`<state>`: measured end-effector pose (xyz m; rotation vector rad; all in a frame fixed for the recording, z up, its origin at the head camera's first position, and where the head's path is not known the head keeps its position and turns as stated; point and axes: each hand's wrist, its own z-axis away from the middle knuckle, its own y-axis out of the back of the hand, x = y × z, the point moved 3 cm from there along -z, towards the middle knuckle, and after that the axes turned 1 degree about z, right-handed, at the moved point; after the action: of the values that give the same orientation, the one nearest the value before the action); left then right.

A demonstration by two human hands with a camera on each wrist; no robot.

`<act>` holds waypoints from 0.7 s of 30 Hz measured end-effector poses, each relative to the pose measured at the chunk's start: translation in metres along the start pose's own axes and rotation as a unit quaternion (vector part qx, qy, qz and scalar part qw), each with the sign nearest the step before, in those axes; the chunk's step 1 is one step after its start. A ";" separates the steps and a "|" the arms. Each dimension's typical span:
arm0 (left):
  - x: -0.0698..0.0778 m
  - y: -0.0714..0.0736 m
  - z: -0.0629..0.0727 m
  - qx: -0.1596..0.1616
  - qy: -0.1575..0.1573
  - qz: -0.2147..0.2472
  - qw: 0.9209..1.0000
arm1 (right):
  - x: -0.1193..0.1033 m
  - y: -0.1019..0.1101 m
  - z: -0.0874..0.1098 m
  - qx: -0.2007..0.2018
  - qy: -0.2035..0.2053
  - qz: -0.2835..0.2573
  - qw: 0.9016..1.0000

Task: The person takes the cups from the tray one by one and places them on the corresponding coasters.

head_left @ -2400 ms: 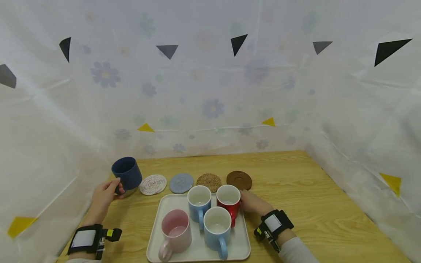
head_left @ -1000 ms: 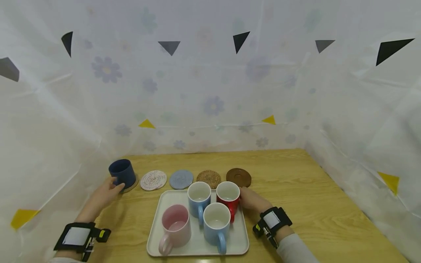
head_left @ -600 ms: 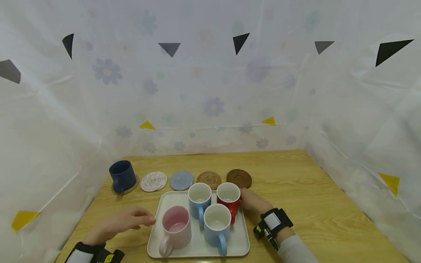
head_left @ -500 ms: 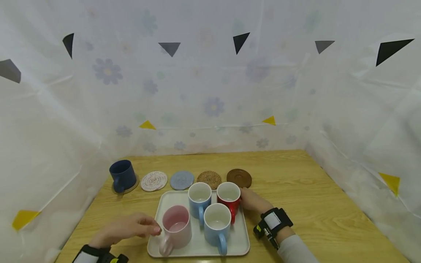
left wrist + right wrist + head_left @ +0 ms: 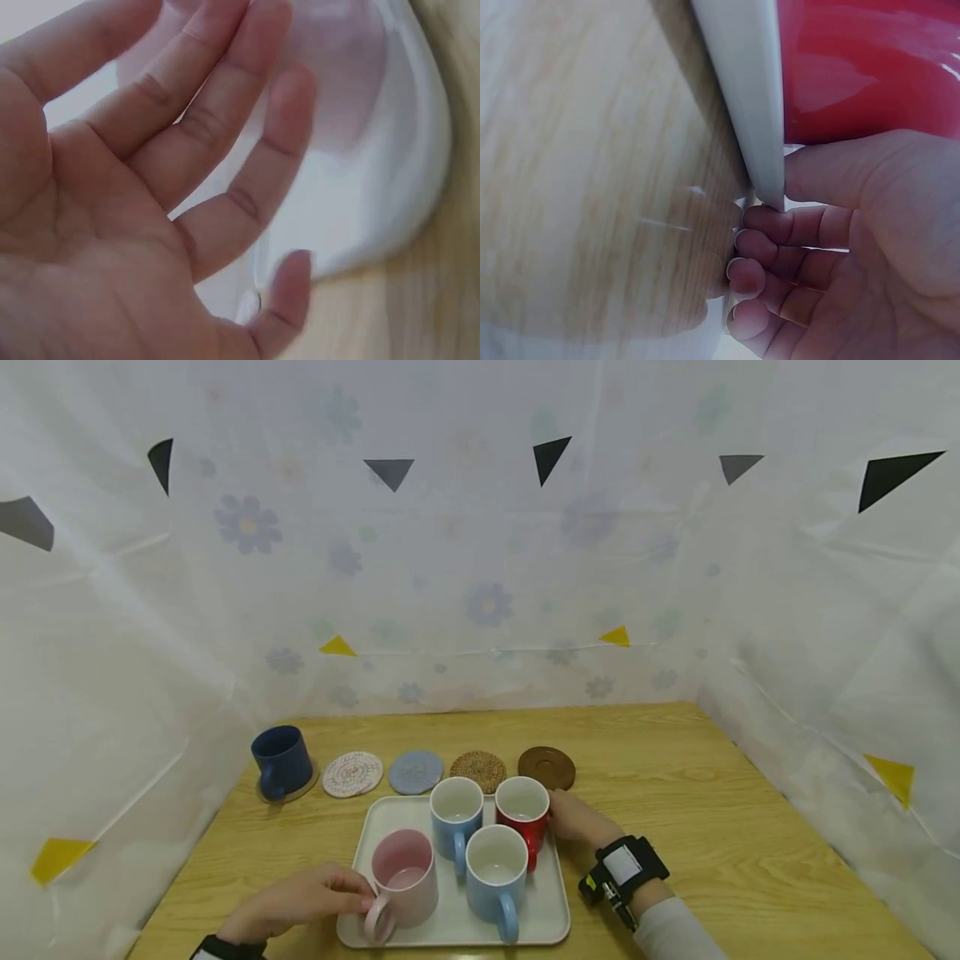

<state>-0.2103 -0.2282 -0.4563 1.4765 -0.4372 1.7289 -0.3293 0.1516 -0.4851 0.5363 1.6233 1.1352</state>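
Observation:
A white tray bears a pink mug, two light blue mugs, near and far, and a red mug. My left hand reaches over the tray's left edge, its fingertips at the pink mug's handle. In the left wrist view its fingers are loosely bent and spread; whether they touch the handle I cannot tell. Beside the red mug, my right hand grips the tray's rim, thumb inside and fingers outside. The head view hides its fingertips.
A dark blue mug stands on a round coaster at the far left. Along the back lie a speckled white coaster, a grey-blue one, a woven brown one and a dark brown one.
My left hand set the dark blue mug on the leftmost coaster, let go, and moved toward me and right to the pink mug's handle. My right hand stayed at the tray.

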 end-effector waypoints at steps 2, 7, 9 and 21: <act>0.003 -0.002 0.000 0.005 -0.002 0.006 1.000 | 0.000 0.000 0.000 0.002 0.000 0.001 1.000; 0.005 -0.009 -0.001 0.011 -0.004 0.056 0.998 | 0.000 0.001 0.001 0.003 0.001 -0.002 1.000; 0.004 -0.012 -0.002 -0.005 -0.011 0.092 0.996 | 0.000 0.001 0.001 0.002 -0.001 -0.004 1.000; 0.000 -0.016 -0.006 0.004 0.000 0.160 0.987 | -0.002 0.001 0.002 0.001 -0.007 0.000 1.000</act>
<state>-0.2027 -0.2142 -0.4612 1.4722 -0.7000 1.9801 -0.3268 0.1510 -0.4832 0.5439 1.6127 1.1278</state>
